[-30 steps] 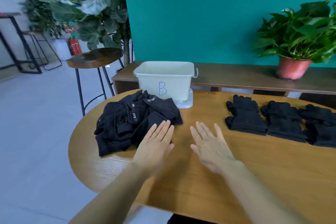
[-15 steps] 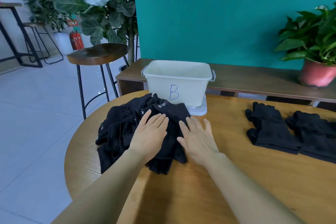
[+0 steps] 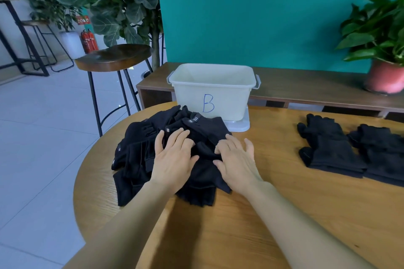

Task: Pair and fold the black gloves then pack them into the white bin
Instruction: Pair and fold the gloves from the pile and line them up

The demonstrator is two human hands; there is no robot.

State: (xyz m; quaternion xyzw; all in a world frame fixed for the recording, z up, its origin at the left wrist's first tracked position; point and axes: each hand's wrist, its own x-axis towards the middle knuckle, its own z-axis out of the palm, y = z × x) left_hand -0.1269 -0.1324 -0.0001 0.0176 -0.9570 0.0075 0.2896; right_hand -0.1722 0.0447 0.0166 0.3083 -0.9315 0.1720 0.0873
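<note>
My left hand (image 3: 175, 159) lies flat on top of the loose pile of black gloves (image 3: 135, 159), fingers nearly straight and close together, holding nothing. My right hand (image 3: 238, 159) rests on the pile's right edge, fingers spread and only slightly bent, the thumb touching a fold of fabric; I see no pinch or grip there. The pile sits on the left part of the round wooden bench (image 3: 277, 148), its far edge just beside the white bin (image 3: 212, 94). The bin stands at the far side of the bench, marked with a blue B, on a white lid (image 3: 241, 125). Well apart to the right lie 2 flat stacks of gloves, the nearer stack (image 3: 330, 150) and the outer stack (image 3: 382, 155), side by side and touching. A stool (image 3: 113, 57) stands beyond the bench at far left, and a potted plant (image 3: 384, 76) sits on a low shelf at far right.
</note>
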